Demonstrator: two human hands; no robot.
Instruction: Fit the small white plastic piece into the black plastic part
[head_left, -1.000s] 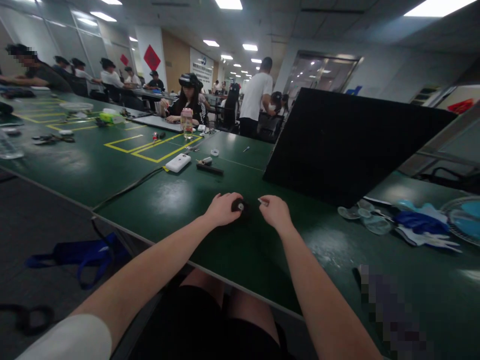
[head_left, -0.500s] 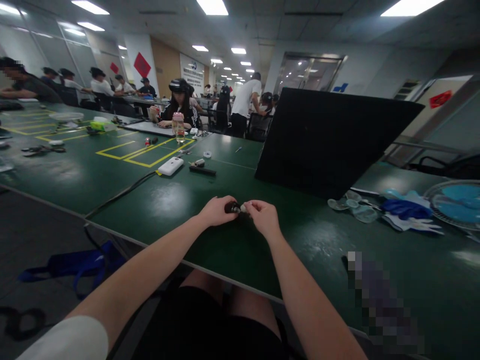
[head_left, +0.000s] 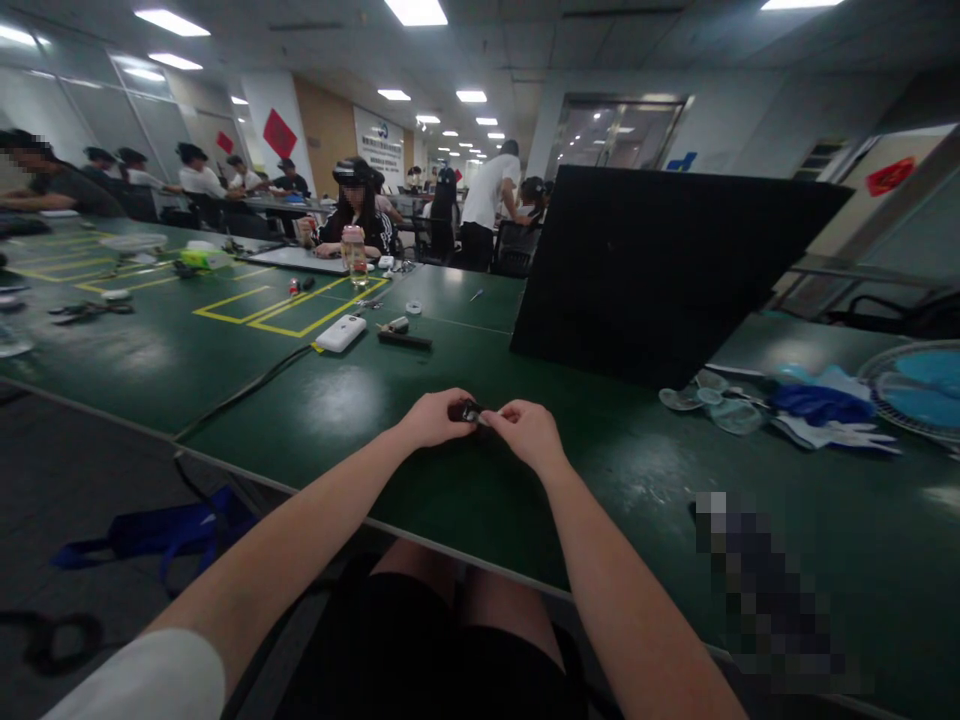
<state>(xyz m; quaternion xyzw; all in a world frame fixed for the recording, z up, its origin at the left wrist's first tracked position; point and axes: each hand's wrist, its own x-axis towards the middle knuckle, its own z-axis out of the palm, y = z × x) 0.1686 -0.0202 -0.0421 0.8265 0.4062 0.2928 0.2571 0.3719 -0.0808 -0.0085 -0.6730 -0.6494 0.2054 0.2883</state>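
Note:
My left hand is closed around a small dark object with a shiny, metallic-looking end. What kind of thing it is, I cannot make out. From the other side my right hand pinches at that shiny end with thumb and forefinger. Whatever lies between those fingertips is too small and too covered to name. Both hands are held close together over the green table, near its front edge.
A black panel stands tilted at the right. Beyond my hands lie a white box-like device, a dark bar and a tape roll. Gloves and a fan sit far right. A person sits opposite.
My right fingertips have moved slightly left and now meet the shiny end of the dark object; the pale bit seen between them before is mostly covered. My left hand keeps its hold.

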